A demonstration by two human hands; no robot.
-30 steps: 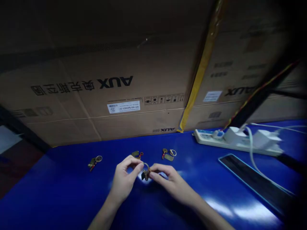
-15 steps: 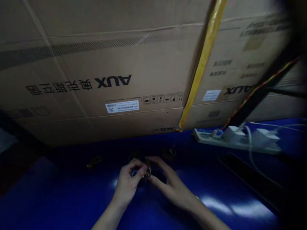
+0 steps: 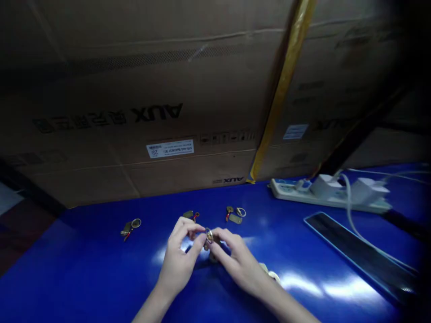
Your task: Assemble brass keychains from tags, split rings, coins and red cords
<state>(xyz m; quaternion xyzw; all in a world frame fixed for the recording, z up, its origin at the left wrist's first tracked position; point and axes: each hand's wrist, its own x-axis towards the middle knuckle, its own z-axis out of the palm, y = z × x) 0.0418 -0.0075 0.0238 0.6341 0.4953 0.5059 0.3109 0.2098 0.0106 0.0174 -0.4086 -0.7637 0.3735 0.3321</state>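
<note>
Both my hands meet over the blue table (image 3: 84,278), pinching one small metal key ring (image 3: 209,235) with brass pieces hanging from it. My left hand (image 3: 180,260) holds the ring's left side between thumb and fingers. My right hand (image 3: 235,260) grips its right side with fingertips closed. Three more small key-ring sets lie on the table beyond my hands: one set at the left (image 3: 129,226), one set just behind my fingers (image 3: 191,216) and one set to the right (image 3: 235,215).
Large cardboard boxes (image 3: 161,116) with a yellow tape strip stand along the table's far edge. A white power strip (image 3: 323,197) with plugged adapters and cables sits at the right. A dark flat slab with a light edge (image 3: 357,249) lies right of my hands.
The ring has turned on edge between my fingers. My view dipped dark and then brightened. My hands stayed at the same spot.
</note>
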